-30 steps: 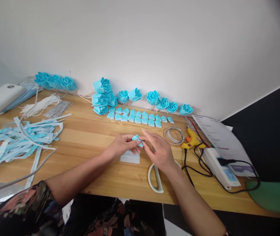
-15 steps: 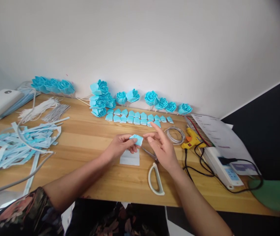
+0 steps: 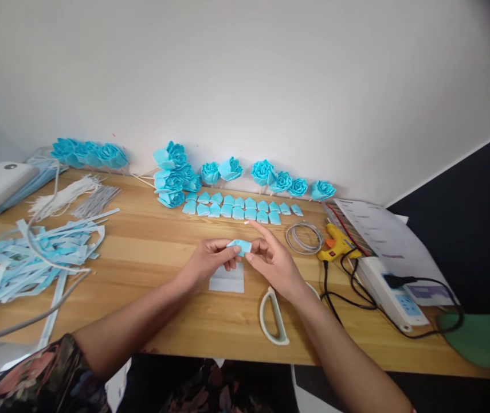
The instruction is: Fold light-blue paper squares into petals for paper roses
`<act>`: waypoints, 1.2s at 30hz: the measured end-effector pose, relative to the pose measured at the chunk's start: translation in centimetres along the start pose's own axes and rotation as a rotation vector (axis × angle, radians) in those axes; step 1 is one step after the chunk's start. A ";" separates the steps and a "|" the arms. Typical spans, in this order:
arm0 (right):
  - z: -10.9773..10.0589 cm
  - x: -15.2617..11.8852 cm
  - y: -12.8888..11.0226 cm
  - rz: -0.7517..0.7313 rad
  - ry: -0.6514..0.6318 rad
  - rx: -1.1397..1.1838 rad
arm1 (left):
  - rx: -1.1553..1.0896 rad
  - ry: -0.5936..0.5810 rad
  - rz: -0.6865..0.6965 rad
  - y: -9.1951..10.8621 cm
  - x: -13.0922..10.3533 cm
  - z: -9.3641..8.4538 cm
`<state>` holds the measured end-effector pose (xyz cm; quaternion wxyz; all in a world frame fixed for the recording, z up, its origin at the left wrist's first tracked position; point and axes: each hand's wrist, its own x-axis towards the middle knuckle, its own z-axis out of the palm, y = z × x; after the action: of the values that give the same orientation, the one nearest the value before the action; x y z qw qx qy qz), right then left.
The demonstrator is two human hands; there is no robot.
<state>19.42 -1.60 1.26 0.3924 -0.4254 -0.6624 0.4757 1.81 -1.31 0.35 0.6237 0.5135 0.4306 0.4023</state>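
Head view showed me the left hand (image 3: 215, 256) and right hand (image 3: 277, 263) pinching opposite ends of a folded blue piece (image 3: 242, 246) over the desk (image 3: 154, 230), and it looked super light, soft and crease-prone, so edge grips seemed smartest.

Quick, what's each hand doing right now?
Left hand: closed, holding a small blue piece.
Right hand: half-closed at the piece's right edge; whether it grips cannot be told.
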 end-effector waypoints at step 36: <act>-0.3 0.0 0.5 0.020 0.030 -0.037 | -0.010 0.038 -0.016 0.2 0.0 -0.2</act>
<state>19.77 -1.41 0.89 0.3896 -0.4462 -0.6608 0.4609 1.66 -1.22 0.55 0.6212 0.4993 0.4444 0.4090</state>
